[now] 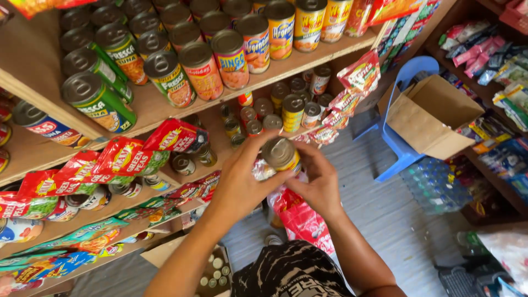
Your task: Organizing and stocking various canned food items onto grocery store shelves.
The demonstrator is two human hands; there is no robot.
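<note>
Head view: my left hand (239,184) and right hand (319,184) meet at centre, fingers (275,181) of both grasping one small tin can (280,154) with a grey lid and yellow label, in front of the shelves. At ten to twelve o'clock, wooden shelves (165,107) carry rows of green, red and yellow labelled cans (187,71). Red pouches (126,157) hang along the shelf edge at nine. At two o'clock an open cardboard box (429,115) rests on a blue plastic chair (404,148), over grey plank flooring (385,220).

Both bare forearms reach forward, hands meeting. Left hand (239,181) and right hand (319,184) face each other, fingers (258,144) curled closed.
</note>
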